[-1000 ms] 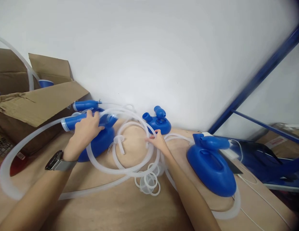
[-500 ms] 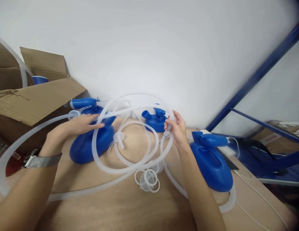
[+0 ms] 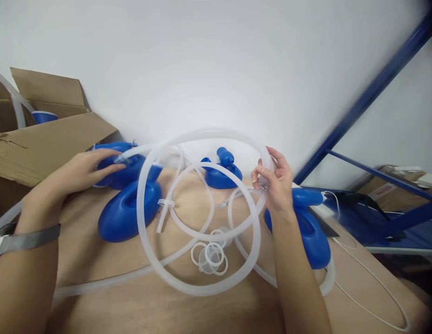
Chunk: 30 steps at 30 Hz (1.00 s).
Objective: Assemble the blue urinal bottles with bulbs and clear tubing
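Observation:
A translucent white hose [image 3: 202,290] hangs in wide loops between my two hands, above the wooden table. My right hand [image 3: 274,178] is closed round the coil at its right side, with a small metal clip by the fingers. At the left, the thumb and fingers of my left hand [image 3: 97,167] pinch the hose near its clear end fitting. Under that hand lies a blue plastic bottle [image 3: 132,169], partly covered. Another blue bottle [image 3: 128,215] with a handle is in front of it. A third blue bottle [image 3: 222,176] stands behind the loops.
Several white rings [image 3: 216,255] and clear round caps [image 3: 207,260] lie on the table [image 3: 167,311]. Right of my right forearm is another blue bottle [image 3: 311,236]. An open cardboard box [image 3: 55,144] stands at the left, a blue metal frame [image 3: 369,102] at the right.
My left hand has moved left and closed on the hose near its end. My right hand has shifted right with the coil, and the loops have spread wider.

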Each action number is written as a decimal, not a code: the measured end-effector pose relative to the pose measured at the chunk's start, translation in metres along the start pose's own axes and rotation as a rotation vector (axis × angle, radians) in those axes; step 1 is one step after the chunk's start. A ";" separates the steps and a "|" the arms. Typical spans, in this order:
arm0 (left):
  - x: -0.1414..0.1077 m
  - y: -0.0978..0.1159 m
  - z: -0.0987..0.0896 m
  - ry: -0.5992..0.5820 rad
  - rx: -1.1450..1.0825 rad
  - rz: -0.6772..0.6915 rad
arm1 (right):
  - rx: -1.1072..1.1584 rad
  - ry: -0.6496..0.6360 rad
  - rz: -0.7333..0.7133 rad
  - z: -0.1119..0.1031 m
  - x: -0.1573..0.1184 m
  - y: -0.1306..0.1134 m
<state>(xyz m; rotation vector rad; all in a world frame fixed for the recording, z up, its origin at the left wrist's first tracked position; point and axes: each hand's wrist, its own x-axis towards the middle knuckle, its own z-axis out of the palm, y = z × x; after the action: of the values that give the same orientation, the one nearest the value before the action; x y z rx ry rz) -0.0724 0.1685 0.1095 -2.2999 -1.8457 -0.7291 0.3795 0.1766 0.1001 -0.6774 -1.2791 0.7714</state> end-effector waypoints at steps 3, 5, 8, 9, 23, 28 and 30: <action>-0.010 0.027 -0.014 0.294 0.012 0.079 | 0.015 0.072 -0.046 -0.015 0.004 -0.014; -0.020 0.048 -0.021 0.438 -0.006 0.076 | 0.018 0.117 -0.064 -0.028 0.005 -0.024; -0.034 0.076 -0.027 0.507 -0.010 0.068 | -0.013 0.124 -0.029 -0.046 0.005 -0.037; -0.038 0.084 -0.028 0.505 -0.008 0.068 | -0.037 0.097 0.012 -0.052 0.004 -0.040; -0.028 0.113 -0.005 0.225 0.234 -0.080 | -0.347 -0.523 0.441 -0.056 -0.014 -0.028; -0.026 0.115 0.003 0.163 0.253 -0.079 | -0.236 -0.387 0.401 -0.044 -0.009 -0.003; -0.024 0.114 0.006 0.152 0.251 -0.091 | -0.144 -0.363 0.409 -0.042 -0.005 0.006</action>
<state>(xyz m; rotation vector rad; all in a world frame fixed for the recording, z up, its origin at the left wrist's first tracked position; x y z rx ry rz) 0.0330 0.1195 0.1181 -1.9632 -1.8633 -0.6234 0.4198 0.1750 0.0852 -0.9643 -1.5566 1.1842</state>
